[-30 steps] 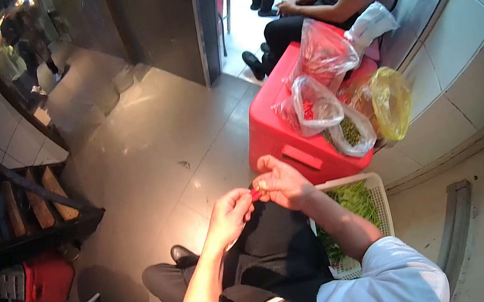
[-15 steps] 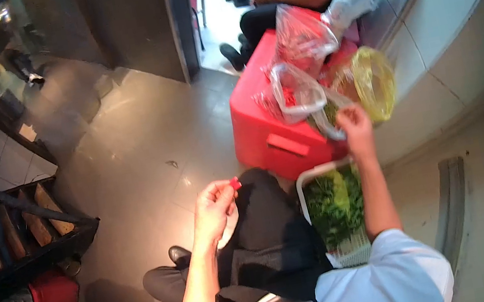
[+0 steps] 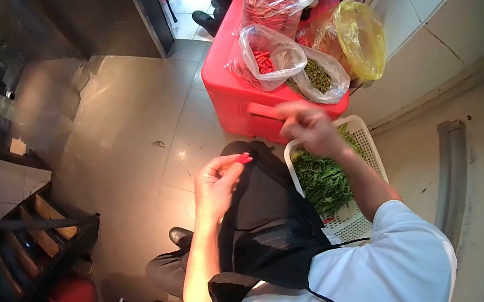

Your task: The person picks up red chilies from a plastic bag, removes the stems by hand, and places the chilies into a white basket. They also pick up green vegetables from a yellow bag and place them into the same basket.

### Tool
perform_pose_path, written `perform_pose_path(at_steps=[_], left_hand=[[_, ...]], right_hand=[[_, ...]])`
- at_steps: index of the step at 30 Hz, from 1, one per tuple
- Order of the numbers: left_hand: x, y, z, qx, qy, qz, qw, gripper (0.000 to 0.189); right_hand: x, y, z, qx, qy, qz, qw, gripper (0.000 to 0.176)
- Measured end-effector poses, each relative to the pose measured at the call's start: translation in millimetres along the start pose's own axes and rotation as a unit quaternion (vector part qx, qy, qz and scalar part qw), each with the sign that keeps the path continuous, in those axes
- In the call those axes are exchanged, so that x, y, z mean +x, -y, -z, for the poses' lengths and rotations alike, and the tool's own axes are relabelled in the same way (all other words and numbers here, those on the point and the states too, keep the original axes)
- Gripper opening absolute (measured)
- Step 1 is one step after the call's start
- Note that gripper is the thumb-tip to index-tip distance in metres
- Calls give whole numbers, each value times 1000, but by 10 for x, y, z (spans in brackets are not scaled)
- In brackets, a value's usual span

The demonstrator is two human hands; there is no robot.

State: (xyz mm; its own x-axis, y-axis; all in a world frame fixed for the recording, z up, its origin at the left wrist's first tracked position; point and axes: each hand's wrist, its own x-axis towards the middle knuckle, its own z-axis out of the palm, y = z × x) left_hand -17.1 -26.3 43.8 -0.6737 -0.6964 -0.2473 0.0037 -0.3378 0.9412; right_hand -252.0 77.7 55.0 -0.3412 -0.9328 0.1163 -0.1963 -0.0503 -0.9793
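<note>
- The left hand point(image 3: 214, 183) pinches a small red piece point(image 3: 244, 158) between thumb and fingers, above the dark trousers point(image 3: 261, 202).
- The right hand point(image 3: 314, 130) is blurred; whether it grips anything, I cannot tell.
- Near that hand, a white basket point(image 3: 375, 154) holds leafy greens point(image 3: 325, 180).
- Beyond, a red box point(image 3: 229, 98) bears a clear bag of red pods point(image 3: 264, 62), another of green bits point(image 3: 318, 77) and a yellow bag point(image 3: 362, 40).

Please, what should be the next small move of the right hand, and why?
Probably bring the right hand toward the small red piece: the left hand holds it with one end exposed, while the right hand, blurred, is apart from it.
</note>
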Motion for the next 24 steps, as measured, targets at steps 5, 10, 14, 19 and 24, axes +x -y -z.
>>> perform_pose_path(at_steps=[5, 10, 14, 19, 24], left_hand=[[160, 132, -192, 58, 47, 46, 996, 18], [224, 87, -274, -21, 35, 26, 999, 36], [199, 110, -261, -30, 15, 9, 999, 49], [117, 58, -228, -19, 18, 18, 999, 48], [-49, 219, 165, -28, -38, 32, 998, 45]], right_hand=[[-147, -56, -418, -115, 46, 101, 987, 17], [-2, -118, -190, -79, -34, 66, 994, 10], [689, -15, 280, -70, -214, 46, 973, 12], [1212, -233, 611, -312, -231, 184, 903, 16], [975, -94, 1223, -234, -490, 176, 821, 14]])
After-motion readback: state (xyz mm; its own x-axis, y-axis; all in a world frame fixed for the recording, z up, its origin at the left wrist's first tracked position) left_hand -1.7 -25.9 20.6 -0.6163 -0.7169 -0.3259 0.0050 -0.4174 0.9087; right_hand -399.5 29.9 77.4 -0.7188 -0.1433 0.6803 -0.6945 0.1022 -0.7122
